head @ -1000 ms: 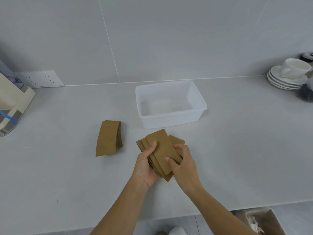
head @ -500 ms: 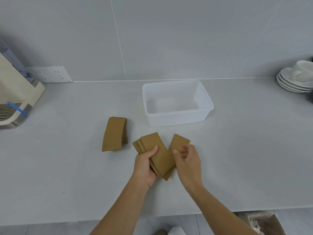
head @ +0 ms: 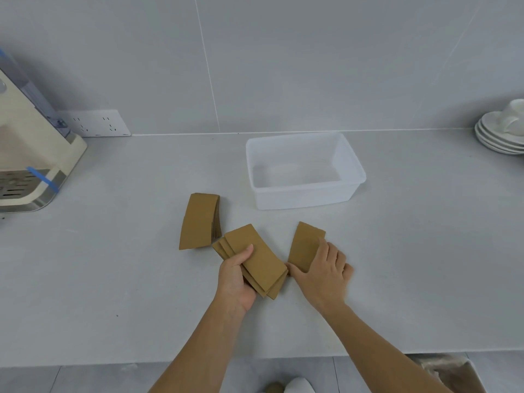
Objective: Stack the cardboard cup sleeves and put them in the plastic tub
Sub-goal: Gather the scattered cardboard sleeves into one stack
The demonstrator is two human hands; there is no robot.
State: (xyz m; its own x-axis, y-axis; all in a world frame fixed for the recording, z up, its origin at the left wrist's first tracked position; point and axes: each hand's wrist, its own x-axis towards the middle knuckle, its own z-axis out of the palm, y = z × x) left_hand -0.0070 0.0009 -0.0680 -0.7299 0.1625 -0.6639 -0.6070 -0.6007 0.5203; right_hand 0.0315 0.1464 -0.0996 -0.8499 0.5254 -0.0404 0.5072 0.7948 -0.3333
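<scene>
My left hand (head: 236,277) grips a fanned bunch of brown cardboard sleeves (head: 256,258) just above the counter. A single flat sleeve (head: 304,245) lies on the counter to its right, and my right hand (head: 323,272) lies on top of that sleeve's near end, fingers spread over it. A neat stack of sleeves (head: 200,221) lies apart to the left. The translucent white plastic tub (head: 304,191) stands empty behind them, toward the wall.
A cream coffee machine (head: 31,154) stands at the far left by a wall socket (head: 97,123). Stacked white saucers with a cup (head: 503,131) sit at the far right. The counter's front edge (head: 255,358) is near me, with a cardboard box (head: 453,374) below right.
My right hand has moved rightward off the bunch, drawing one sleeve out to the side so it now lies apart. The left hand still holds the fanned bunch. The view has shifted left.
</scene>
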